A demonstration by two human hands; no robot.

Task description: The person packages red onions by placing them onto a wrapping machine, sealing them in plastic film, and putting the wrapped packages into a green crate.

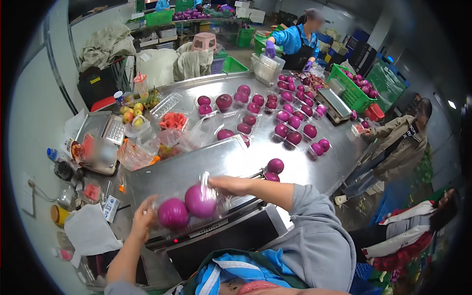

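Note:
Two large red onions (pixel 173 213) sit side by side in a clear plastic pack, with shiny film (pixel 205 180) standing up beside the right one. My left hand (pixel 143 217) grips the pack's left end, fingers bent around its edge. At the opposite end, my right hand (pixel 230 185) holds the film-covered side; its fingertips are partly hidden by glare. The pack is held above the front of a wrapping machine (pixel 221 231), whose flat metal plate (pixel 184 169) lies just beyond. Two more red onions (pixel 275 166) rest right of the machine.
Several packs of red onions (pixel 293 137) cover the steel table (pixel 255 162). A scale (pixel 333 105) and a green crate (pixel 351 91) of onions stand at far right. Fruit (pixel 132 114) and plastic bags lie left. A co-worker (pixel 300 42) works across the table; two people stand right.

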